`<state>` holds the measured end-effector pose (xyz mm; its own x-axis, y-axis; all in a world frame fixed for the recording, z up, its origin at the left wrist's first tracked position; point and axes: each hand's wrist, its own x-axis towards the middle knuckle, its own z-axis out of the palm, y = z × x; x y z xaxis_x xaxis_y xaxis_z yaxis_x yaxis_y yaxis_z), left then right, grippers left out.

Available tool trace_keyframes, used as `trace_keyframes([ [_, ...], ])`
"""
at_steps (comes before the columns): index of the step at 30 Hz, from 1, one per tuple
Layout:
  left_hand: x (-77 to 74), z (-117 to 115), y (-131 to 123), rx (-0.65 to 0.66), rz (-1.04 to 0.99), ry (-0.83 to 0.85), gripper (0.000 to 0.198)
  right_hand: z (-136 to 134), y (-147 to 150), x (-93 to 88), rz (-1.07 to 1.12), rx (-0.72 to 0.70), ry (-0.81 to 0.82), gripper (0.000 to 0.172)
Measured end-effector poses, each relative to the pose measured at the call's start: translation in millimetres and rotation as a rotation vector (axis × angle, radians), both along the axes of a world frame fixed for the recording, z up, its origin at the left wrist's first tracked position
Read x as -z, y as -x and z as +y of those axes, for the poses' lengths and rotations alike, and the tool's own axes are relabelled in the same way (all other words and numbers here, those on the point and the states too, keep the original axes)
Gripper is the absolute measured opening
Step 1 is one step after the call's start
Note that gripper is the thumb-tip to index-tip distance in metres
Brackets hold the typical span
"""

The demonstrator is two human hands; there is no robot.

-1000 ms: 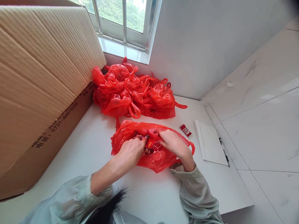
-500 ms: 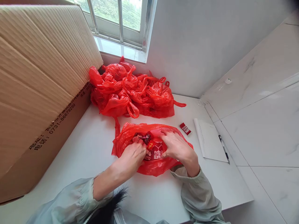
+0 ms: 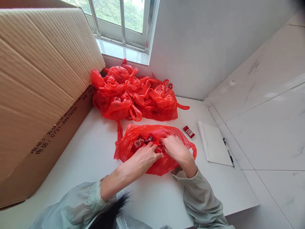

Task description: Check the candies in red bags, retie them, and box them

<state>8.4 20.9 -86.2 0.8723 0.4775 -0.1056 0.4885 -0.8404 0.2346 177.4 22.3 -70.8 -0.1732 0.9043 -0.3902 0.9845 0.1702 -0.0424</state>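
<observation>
Two hands at one open red bag (image 3: 133, 144), mid-frame on the white counter (image 3: 95, 159).

The left hand (image 3: 145, 157) and right hand (image 3: 176, 149) meet over the bag's mouth, fingers curled and pinching at red sweet packets (image 3: 143, 140) inside; just what each grips I cannot tell. A heap of tied red bags (image 3: 133, 92) lies right behind, toward the window (image 3: 119, 19), and a big cardboard box (image 3: 43, 89) fills the left of the frame, close beside the work. To the right lie a loose red packet (image 3: 189, 131), then a white pad (image 3: 213, 143) with a pen (image 3: 228, 152) along its edge. Compared with half a second ago, the hands have drawn closer together at the bag's middle, and the packets show less.
</observation>
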Motion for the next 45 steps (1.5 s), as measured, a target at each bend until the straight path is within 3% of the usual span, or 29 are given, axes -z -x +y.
trace_keyframes([
  [10,20.1,10,10,-0.153,-0.027,-0.027,0.034,4,-2,12.9,0.027,-0.042,-0.055,0.027],
  [15,14.4,12,9,-0.195,-0.067,0.079,0.027,3,-16,-3.8,0.117,-0.076,-0.058,0.013],
  [20,-1.1,21,12,-0.298,-0.154,0.207,0.008,-7,-23,-27.8,0.420,-0.127,-0.144,0.023],
  [22,-5.9,26,17,-0.305,-0.192,0.252,0.016,-10,-25,-34.6,0.481,-0.165,-0.180,0.027],
  [24,-10.1,31,21,-0.268,-0.241,0.358,0.031,-11,-28,-38.5,0.544,-0.205,-0.206,0.029],
  [27,-14.4,33,21,-0.224,-0.440,0.745,0.048,-11,-33,-40.3,0.625,-0.232,-0.226,0.034],
  [30,-15.3,29,15,-0.374,-0.706,1.064,0.049,-12,-36,-40.7,0.640,-0.229,-0.270,0.038],
  [33,-15.7,27,8,-0.528,-0.880,1.172,0.044,-13,-36,-41.6,0.647,-0.238,-0.329,0.037],
  [45,-25.2,22,6,-0.444,-0.909,1.312,0.026,-14,-32,-43.4,0.832,-0.142,-0.481,0.025],
])
